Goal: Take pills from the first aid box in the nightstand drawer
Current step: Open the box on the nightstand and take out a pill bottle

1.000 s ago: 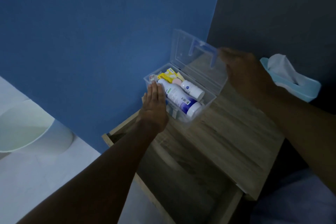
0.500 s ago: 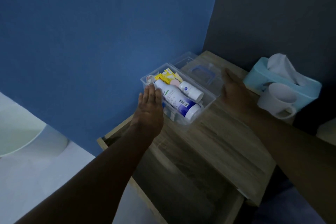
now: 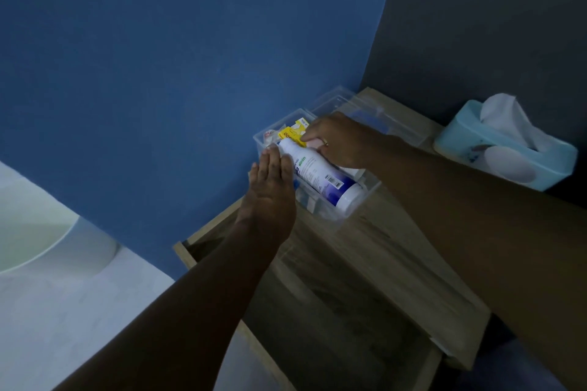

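The clear plastic first aid box (image 3: 365, 192) stands on the back left corner of the wooden nightstand (image 3: 400, 251), its lid (image 3: 336, 98) lying flat behind it. Inside lie a large white bottle with a blue base (image 3: 320, 179), a yellow packet (image 3: 289, 133) and a small pink item (image 3: 314, 143). My left hand (image 3: 270, 190) rests flat against the box's near left side. My right hand (image 3: 340, 143) reaches into the box, fingertips down on the pink item and the yellow packet; its grip is hidden. The drawer (image 3: 336, 317) below is pulled out.
A light blue tissue box (image 3: 470, 136) with a white mug (image 3: 508, 165) in front of it stands at the nightstand's back right. A blue wall is close behind the box. White bedding with a pillow (image 3: 41, 232) lies at the left.
The lid went from held upright to lying flat behind the box. My right hand let go of it and moved left into the box. My left hand stayed at the box's side.
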Action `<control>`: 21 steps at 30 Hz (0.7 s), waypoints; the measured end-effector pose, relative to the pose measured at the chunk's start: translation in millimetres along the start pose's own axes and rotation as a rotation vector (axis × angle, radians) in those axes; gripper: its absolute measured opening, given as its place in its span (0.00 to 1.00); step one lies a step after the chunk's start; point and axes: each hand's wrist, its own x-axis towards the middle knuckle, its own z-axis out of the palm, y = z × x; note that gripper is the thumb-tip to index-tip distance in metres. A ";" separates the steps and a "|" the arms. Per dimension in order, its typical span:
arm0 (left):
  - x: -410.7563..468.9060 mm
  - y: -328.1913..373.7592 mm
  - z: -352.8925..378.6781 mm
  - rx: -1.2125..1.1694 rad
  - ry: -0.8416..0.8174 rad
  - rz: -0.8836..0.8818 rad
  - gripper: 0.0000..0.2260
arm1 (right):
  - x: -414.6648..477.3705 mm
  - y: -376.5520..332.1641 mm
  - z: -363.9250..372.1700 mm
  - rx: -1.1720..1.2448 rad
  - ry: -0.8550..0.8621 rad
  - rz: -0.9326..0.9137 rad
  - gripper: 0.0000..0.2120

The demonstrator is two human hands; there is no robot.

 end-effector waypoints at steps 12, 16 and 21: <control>-2.6 -1.7 -0.7 0.026 0.005 0.008 0.32 | -11.2 -4.1 4.9 0.078 0.171 0.006 0.19; -1.2 0.8 -8.2 -0.026 -0.028 0.005 0.34 | -38.5 -10.6 -6.8 0.165 0.334 -0.058 0.18; -11.1 -1.4 -27.0 -0.320 0.036 0.033 0.34 | -86.3 -20.9 -24.8 0.333 0.418 0.027 0.16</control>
